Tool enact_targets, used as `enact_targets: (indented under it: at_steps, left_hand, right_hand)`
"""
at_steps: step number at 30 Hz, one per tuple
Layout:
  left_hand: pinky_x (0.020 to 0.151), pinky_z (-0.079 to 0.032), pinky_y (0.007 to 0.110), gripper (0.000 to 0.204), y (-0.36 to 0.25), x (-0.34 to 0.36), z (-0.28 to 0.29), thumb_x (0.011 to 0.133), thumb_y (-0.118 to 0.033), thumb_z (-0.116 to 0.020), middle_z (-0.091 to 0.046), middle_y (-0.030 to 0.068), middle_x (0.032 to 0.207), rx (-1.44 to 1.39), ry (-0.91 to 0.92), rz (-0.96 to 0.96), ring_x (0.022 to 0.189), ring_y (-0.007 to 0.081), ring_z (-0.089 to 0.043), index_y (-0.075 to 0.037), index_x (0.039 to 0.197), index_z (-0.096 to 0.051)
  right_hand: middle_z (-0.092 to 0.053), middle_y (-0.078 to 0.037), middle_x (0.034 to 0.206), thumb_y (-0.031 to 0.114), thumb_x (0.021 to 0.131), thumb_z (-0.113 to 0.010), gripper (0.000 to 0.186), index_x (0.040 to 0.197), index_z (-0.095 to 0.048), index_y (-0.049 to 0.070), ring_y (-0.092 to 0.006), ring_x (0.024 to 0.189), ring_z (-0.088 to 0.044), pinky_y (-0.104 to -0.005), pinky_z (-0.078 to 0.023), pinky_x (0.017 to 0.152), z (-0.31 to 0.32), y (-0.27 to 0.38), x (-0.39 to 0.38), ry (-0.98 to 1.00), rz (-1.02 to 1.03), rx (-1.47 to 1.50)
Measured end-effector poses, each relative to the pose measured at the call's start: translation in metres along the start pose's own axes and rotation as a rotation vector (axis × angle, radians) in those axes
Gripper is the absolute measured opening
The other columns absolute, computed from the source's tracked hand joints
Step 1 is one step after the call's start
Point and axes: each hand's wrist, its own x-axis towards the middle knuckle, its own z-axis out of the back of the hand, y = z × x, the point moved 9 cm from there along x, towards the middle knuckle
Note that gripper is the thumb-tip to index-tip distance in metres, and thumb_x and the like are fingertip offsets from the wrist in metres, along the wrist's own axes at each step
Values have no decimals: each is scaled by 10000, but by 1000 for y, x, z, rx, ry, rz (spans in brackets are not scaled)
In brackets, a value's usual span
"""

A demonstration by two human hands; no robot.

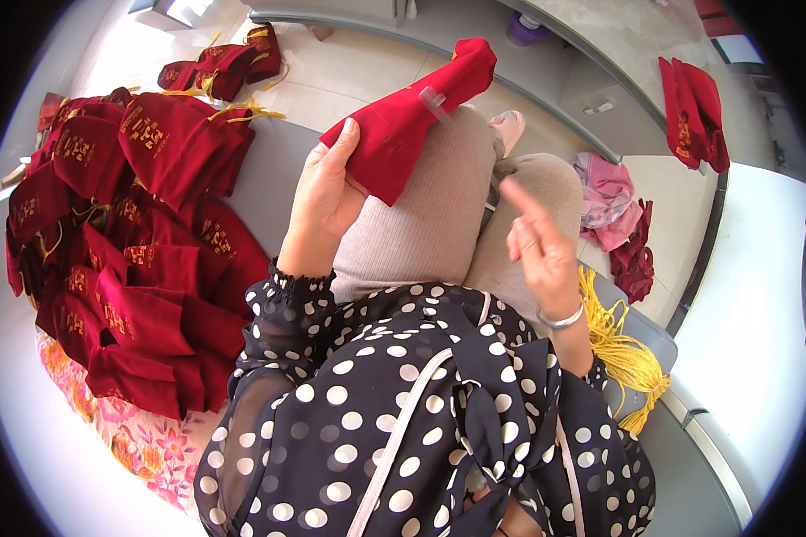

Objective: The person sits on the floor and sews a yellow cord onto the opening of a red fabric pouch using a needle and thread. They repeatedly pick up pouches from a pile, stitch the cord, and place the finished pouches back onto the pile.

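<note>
My left hand [330,192] grips a red velvet-like cloth piece [394,134] by its near end, thumb on top. The piece slants up and right over my knees, with a small translucent strip [434,103] on it whose kind I cannot make out. My right hand [539,246] is raised below and right of the cloth, index finger extended, the others loosely bent, holding nothing visible. A bundle of yellow cords [645,389] lies beside my right hip. A large heap of red pouches [166,148] with gold markings and yellow cords is at my left.
More red pouches [219,67] lie beyond the heap at upper left. Folded red pouches [694,116] sit at upper right. Pink [600,197] and dark red cloths [631,259] lie right of my knees. A grey cabinet edge [591,72] runs ahead, a purple container [524,31] inside.
</note>
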Motion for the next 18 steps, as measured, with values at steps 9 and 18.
enact_targets:
  at_steps: [9,18]
  left_hand:
    - [888,-501,345,298,-4,0,-9,959,-203,-517,-625,117,1099,-16,22,-14,999,201,-617,37,1135,-548]
    - [875,-498,312,275,1,-7,-21,941,-173,-554,-637,96,1079,40,41,-27,990,174,-616,25,1130,-571]
  right_hand:
    - [-508,-83,683,-16,888,-506,410,1261,-576,137,-130,580,-491,-248,-439,578,-18,-4,-7,82,-77,-144]
    - [-490,9,679,33,929,-475,377,1285,-557,128,-60,598,-446,-213,-415,597,-34,-27,-6,206,-315,191]
